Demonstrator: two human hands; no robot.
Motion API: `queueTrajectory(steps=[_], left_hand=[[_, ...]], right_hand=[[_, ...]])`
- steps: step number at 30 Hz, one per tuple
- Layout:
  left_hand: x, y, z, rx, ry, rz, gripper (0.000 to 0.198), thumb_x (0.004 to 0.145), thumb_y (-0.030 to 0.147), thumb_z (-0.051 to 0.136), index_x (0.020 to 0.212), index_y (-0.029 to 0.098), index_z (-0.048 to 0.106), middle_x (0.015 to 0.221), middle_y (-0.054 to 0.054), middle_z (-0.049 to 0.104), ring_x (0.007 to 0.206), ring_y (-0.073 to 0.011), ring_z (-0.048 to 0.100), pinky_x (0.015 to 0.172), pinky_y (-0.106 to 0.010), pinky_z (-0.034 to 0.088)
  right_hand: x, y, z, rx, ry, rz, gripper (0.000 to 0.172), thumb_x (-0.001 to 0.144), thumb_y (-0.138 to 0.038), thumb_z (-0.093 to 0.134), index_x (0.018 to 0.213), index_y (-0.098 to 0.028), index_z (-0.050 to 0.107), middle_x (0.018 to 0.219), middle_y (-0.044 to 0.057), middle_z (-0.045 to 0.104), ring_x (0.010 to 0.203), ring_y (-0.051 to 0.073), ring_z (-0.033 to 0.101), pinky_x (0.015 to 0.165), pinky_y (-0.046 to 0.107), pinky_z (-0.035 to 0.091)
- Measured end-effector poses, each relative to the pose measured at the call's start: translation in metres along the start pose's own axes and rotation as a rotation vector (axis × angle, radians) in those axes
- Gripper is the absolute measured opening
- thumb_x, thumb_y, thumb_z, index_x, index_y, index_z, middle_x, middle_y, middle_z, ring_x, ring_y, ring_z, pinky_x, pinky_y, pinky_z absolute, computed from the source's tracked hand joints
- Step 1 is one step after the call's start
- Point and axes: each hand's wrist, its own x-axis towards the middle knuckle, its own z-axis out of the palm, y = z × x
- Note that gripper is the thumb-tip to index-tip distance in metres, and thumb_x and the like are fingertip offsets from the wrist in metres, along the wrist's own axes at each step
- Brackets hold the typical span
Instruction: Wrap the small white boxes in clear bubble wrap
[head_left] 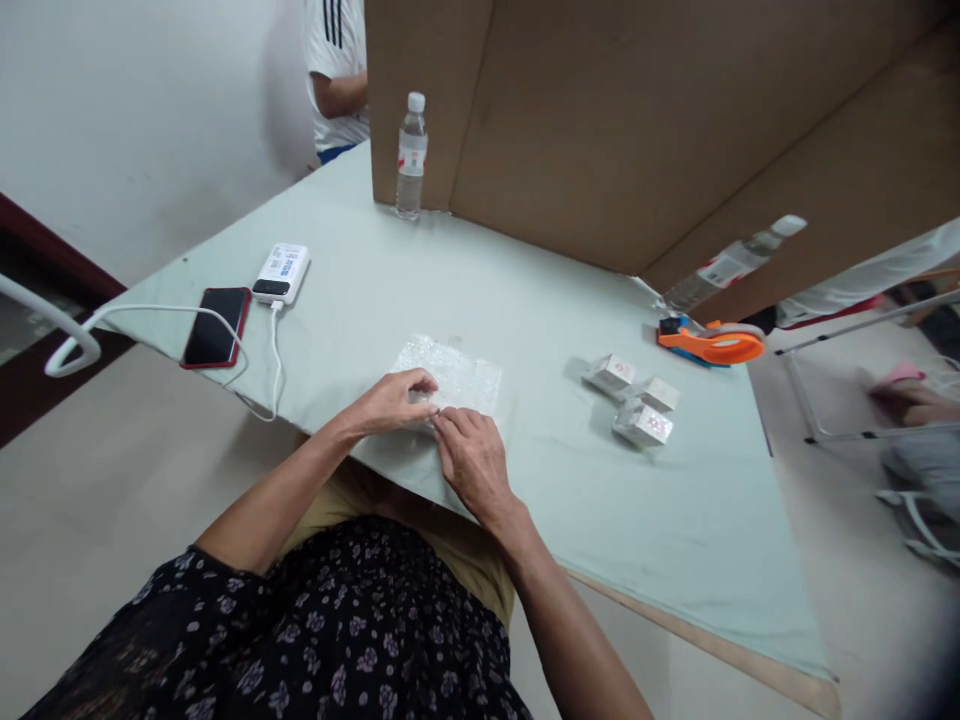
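Note:
A sheet of clear bubble wrap (466, 380) lies near the table's front edge, in front of my body. My left hand (395, 402) is at its left front part, thumb and fingers curled round the near edge of the wrap. Close beside it, my right hand (472, 452) has its fingers bent together on the front edge of the wrap. The fingertips of both hands nearly meet. Whatever lies under the fingers is hidden. To the right stand small white boxes (611, 374), at least one in clear wrapping.
On the pale green table (555, 500) are a phone (217, 327), a cabled power bank (281, 273), an upright bottle (412, 160), a tilted bottle (724, 268) and an orange tape dispenser (711, 343). A cardboard panel (570, 120) stands behind. Another person (337, 85) is at the far left.

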Motion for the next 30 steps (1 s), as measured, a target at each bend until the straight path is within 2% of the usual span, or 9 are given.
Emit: queueTrajectory(steps=[2,4,7,11,16,20,24,27,30], left_hand=[[-0.011,-0.005,-0.009,-0.006,0.01,-0.027,0.05,0.075,0.032,0.066,0.123,0.02,0.058,0.1,-0.004,0.066,0.09,-0.0176,0.061,0.08,-0.03,0.048],[-0.021,-0.011,-0.016,0.003,0.056,-0.093,0.056,0.078,0.029,0.06,0.132,0.018,0.052,0.088,-0.001,0.063,0.077,-0.0149,0.058,0.072,-0.028,0.047],[-0.028,-0.019,-0.017,0.076,0.174,-0.185,0.044,0.08,0.023,0.052,0.123,0.014,0.057,0.068,0.004,0.053,0.062,-0.0123,0.05,0.063,-0.026,0.041],[-0.028,-0.02,-0.014,0.219,0.229,-0.245,0.041,0.078,0.021,0.052,0.118,0.015,0.059,0.069,0.003,0.057,0.063,-0.0134,0.052,0.065,-0.026,0.041],[-0.032,-0.013,-0.02,0.322,0.263,-0.379,0.052,0.076,0.043,0.064,0.119,0.014,0.06,0.087,-0.006,0.068,0.075,-0.0201,0.061,0.069,-0.03,0.044],[-0.028,-0.017,-0.019,0.355,0.284,-0.39,0.044,0.071,0.052,0.067,0.099,0.017,0.065,0.077,-0.005,0.066,0.072,-0.0209,0.059,0.064,-0.029,0.042],[-0.019,-0.027,-0.01,0.183,0.242,-0.351,0.029,0.07,0.047,0.063,0.075,0.018,0.062,0.063,0.0,0.058,0.06,-0.0149,0.052,0.054,-0.025,0.037],[-0.017,-0.025,-0.001,-0.032,0.28,-0.343,0.024,0.071,0.041,0.057,0.07,0.017,0.059,0.059,0.003,0.053,0.056,-0.0117,0.047,0.051,-0.023,0.035],[-0.015,-0.013,0.007,-0.161,0.34,-0.317,0.02,0.069,0.038,0.057,0.068,0.018,0.056,0.059,0.004,0.049,0.055,-0.0102,0.045,0.05,-0.022,0.037]], right_hand=[[0.001,0.001,0.004,-0.02,-0.008,0.001,0.024,0.095,-0.015,0.048,0.113,-0.021,0.063,0.111,0.009,0.068,0.1,0.024,0.055,0.083,0.038,0.039],[0.004,0.003,0.005,-0.039,-0.023,-0.012,0.021,0.094,-0.019,0.052,0.113,-0.022,0.062,0.111,0.008,0.067,0.099,0.025,0.054,0.083,0.038,0.038],[0.01,0.004,0.003,-0.089,-0.062,-0.013,0.017,0.093,-0.025,0.057,0.109,-0.023,0.061,0.107,0.008,0.066,0.095,0.026,0.052,0.079,0.039,0.036],[0.016,0.003,0.001,-0.112,-0.073,-0.001,0.019,0.093,-0.027,0.059,0.11,-0.02,0.059,0.103,0.009,0.066,0.092,0.026,0.051,0.079,0.039,0.035],[0.015,0.005,0.001,-0.099,-0.078,-0.021,0.022,0.092,-0.024,0.058,0.115,-0.023,0.058,0.106,0.009,0.065,0.094,0.026,0.051,0.079,0.038,0.035],[0.015,0.006,0.003,-0.107,-0.095,-0.03,0.016,0.092,-0.024,0.059,0.108,-0.024,0.06,0.102,0.008,0.064,0.091,0.025,0.049,0.076,0.037,0.035],[0.02,0.007,0.004,-0.122,-0.092,-0.046,0.014,0.092,-0.025,0.058,0.106,-0.024,0.061,0.098,0.008,0.062,0.087,0.024,0.047,0.072,0.037,0.034],[0.025,0.006,0.002,-0.133,-0.117,-0.05,0.011,0.092,-0.027,0.06,0.102,-0.024,0.061,0.096,0.008,0.062,0.086,0.024,0.046,0.071,0.037,0.033],[0.028,0.005,0.0,-0.147,-0.153,-0.051,0.01,0.091,-0.029,0.061,0.1,-0.023,0.062,0.095,0.009,0.062,0.086,0.025,0.047,0.072,0.037,0.033]])
